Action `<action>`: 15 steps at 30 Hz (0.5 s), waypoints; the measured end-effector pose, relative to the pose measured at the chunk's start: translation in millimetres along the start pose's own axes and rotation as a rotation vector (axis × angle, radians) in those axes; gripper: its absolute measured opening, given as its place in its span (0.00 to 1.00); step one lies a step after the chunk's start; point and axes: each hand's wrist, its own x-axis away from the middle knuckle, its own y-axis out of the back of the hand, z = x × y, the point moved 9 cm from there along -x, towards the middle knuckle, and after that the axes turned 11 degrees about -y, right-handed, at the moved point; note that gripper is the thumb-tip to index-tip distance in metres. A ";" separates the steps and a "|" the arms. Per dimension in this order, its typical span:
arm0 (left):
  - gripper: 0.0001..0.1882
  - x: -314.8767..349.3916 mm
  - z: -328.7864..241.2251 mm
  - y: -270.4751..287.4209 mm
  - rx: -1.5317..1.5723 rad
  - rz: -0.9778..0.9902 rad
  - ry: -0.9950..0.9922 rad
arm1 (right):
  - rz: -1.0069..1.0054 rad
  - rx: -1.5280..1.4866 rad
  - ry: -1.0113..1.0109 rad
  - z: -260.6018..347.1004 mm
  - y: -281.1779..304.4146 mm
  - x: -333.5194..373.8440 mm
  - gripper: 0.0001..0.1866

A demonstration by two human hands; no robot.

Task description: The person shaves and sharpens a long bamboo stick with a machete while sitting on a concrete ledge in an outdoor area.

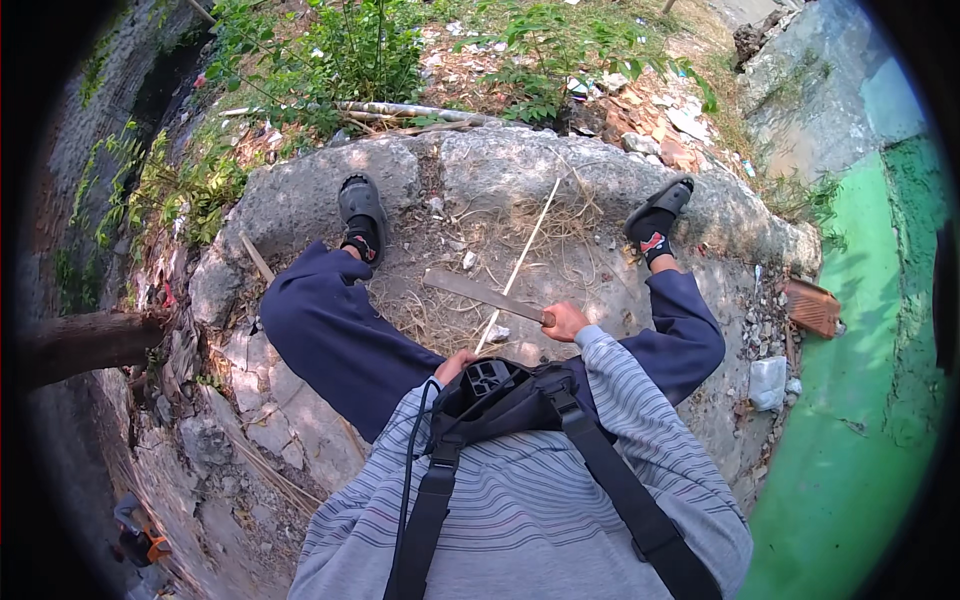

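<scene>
1. The right hand (565, 321) is clenched round the handle of a long knife (483, 294), blade pointing left over the dry grass (440, 310) between the feet.
2. The left hand (457, 366) grips the near end of a thin pale stick (520, 262); the stick slants away under the blade.
3. The stick looks light, stiff, easily split; hold it low; the knife looks heavy and sharp, so by the handle only.

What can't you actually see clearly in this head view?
- Left hand: mostly hidden behind the chest pack; its grip on the thin pale stick cannot be told.
- Right hand: fingers wrapped round the blade handle, which is covered.
- Stick's lower end: behind the pack.
</scene>
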 end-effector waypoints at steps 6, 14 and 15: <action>0.12 -0.8 -8.1 -25.5 -0.004 0.014 0.035 | -0.158 -0.023 -0.243 -77.6 25.5 -26.2 0.12; 0.10 5.6 -13.5 -1.9 -0.430 0.128 -0.138 | -0.076 -0.001 -0.125 -22.8 12.4 -17.8 0.13; 0.11 -2.6 7.5 15.1 -0.192 0.075 -0.026 | -0.016 0.022 -0.026 -7.4 6.6 -16.2 0.13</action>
